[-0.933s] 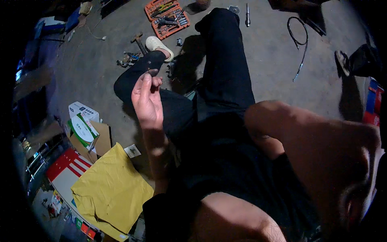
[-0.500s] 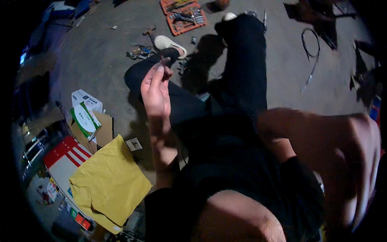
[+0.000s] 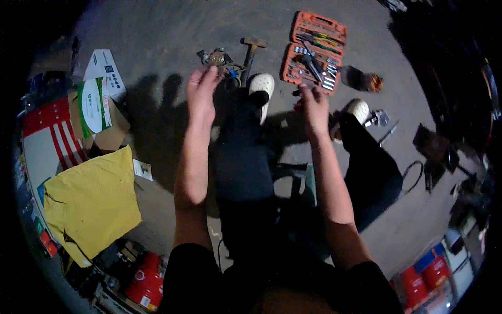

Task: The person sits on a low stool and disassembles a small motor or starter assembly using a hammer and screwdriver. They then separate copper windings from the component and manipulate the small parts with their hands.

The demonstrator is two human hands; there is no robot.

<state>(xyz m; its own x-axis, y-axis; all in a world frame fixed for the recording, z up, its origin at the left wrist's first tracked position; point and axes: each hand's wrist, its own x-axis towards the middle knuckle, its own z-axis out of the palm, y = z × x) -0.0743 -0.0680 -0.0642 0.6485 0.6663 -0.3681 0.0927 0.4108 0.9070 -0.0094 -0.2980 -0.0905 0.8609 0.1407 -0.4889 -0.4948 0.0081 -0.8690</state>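
Note:
My left hand (image 3: 201,97) is stretched out over the floor with its fingers bent together; anything between the fingertips is hidden. Just beyond it lies a cluster of small metal parts (image 3: 218,56) with a bit of blue. A hammer (image 3: 252,51) with a wooden handle lies right of those parts. Farther right, my right hand (image 3: 316,111) has its fingers closed at the near edge of an open orange tool case (image 3: 289,65). A small dark thing shows at its fingertips, too blurred to name. Pliers (image 3: 321,39) and sockets (image 3: 329,81) fill the case.
A copper-coloured coil (image 3: 374,82) stands right of the case. At the left are a yellow sheet (image 3: 97,201), a cardboard box (image 3: 116,128) and a white-and-green packet (image 3: 95,107). Red containers (image 3: 146,280) stand lower left. A black cable (image 3: 415,175) lies at right.
My right arm has come down from beside my head and now reaches forward to the tool case. The view has swung left. The small dark part pinched in my left hand no longer shows clearly.

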